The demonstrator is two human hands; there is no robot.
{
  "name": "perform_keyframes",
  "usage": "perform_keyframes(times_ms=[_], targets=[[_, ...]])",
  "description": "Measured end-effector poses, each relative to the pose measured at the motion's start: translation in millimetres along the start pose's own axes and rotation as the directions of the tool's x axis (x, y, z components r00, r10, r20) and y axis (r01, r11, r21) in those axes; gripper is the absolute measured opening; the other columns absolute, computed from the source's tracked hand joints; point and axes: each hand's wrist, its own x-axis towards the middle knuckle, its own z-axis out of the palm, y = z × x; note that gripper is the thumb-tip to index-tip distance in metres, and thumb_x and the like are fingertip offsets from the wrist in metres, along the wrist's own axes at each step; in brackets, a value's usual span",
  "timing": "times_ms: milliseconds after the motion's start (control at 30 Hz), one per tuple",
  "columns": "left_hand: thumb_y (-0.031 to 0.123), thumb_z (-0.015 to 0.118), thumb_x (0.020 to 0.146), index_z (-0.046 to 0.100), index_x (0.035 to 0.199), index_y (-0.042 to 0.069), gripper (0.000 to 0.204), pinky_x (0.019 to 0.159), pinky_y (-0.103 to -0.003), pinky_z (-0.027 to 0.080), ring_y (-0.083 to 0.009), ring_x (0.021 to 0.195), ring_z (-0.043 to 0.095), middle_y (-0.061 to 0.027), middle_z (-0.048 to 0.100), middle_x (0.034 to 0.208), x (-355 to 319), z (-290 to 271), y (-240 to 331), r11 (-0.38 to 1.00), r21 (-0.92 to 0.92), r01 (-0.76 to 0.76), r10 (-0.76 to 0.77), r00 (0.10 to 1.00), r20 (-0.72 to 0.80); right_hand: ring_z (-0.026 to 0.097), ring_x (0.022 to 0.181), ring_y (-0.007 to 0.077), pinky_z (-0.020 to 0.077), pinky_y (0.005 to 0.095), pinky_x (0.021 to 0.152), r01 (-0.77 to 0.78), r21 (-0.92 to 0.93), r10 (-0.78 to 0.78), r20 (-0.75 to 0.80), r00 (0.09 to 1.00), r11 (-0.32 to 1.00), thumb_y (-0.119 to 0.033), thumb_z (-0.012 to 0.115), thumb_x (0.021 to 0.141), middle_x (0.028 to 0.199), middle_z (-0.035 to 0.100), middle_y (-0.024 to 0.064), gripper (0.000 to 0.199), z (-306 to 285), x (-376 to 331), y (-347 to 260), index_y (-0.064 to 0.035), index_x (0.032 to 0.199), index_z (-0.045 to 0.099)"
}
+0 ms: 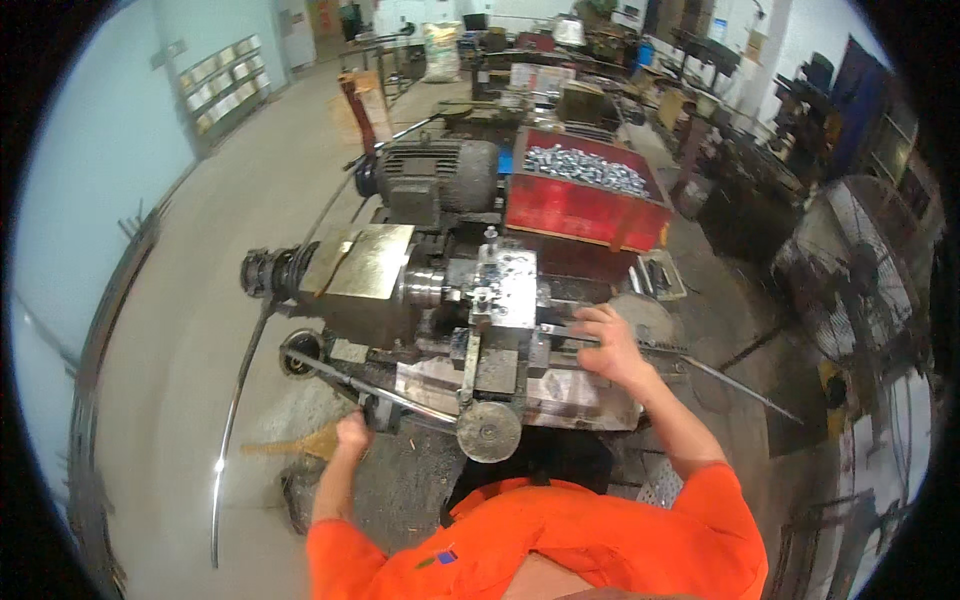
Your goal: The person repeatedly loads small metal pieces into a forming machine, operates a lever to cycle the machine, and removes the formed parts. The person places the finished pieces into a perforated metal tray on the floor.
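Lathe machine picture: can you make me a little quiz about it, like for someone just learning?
1. True or false: the right hand rests on top of the machine, beside its metal block.
2. What does the left hand grip?
A. the long lever handle
B. a broom
C. a cup
3. Fill in: the red bin behind the machine holds a heap of small ______ metal parts.

Key: 1 true; 2 A; 3 silvery.
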Motion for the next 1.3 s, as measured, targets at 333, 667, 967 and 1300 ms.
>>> perform_keyframes(times_ms=[333,667,967,1300], targets=[[0.035,0.061,0.078,0.062,0.107,0.015,0.035,0.075,-0.043,0.049,-0.0291,0.088,0.063,-0.0136,0.066,0.093,-3,-68,-19,0.99,-0.135,0.048,-0.058,0.995,-0.077,0.056,0.1,0.0327,0.0447,0.0404,0.088,-0.73,-0.559,0.784,-0.211,0.584,0.394,-0.008,0.065,0.059,0.103,0.061,0.0177,0.041,-123,-279,181,-0.0027,0.1,0.062],[0.034,0.057,0.086,0.053,0.107,-0.008,0.047,0.047,-0.029,0.05,-0.019,0.05,0.06,-0.0122,0.063,0.076,-16,-161,43,0.138,-0.99,0.023,-0.284,0.959,-0.017,0.062,0.075,0.0342,0.0499,0.0437,0.067,-0.705,-0.69,0.85,-0.264,0.457,0.164,-0.02,0.061,0.06,0.08,0.063,0.0165,0.028,-95,-358,134,-0.0037,0.082,0.058],[0.014,0.054,0.083,0.05,0.087,-0.002,0.016,0.04,-0.031,0.042,-0.0177,0.046,0.049,-0.007,0.052,0.069,12,-121,62,0.172,-0.968,-0.181,-0.499,0.831,-0.244,0.044,0.06,0.0115,0.0368,0.0269,0.054,-0.91,0.39,0.984,0.046,0.171,0.14,-0.011,0.058,0.058,0.064,0.048,0.0,0.028,8,-323,-13,0.0003,0.085,0.059],[0.021,0.056,0.079,0.049,0.08,-0.006,0.028,0.041,-0.035,0.052,-0.0239,0.049,0.059,-0.0134,0.056,0.065,15,-128,55,0.218,-0.976,-0.021,-0.414,0.903,-0.112,0.047,0.052,0.0208,0.0393,0.0318,0.051,-0.835,0.454,0.92,0.075,0.384,0.311,-0.017,0.059,0.061,0.057,0.05,0.0102,0.035,4,-336,-9,0.0052,0.088,0.059]])
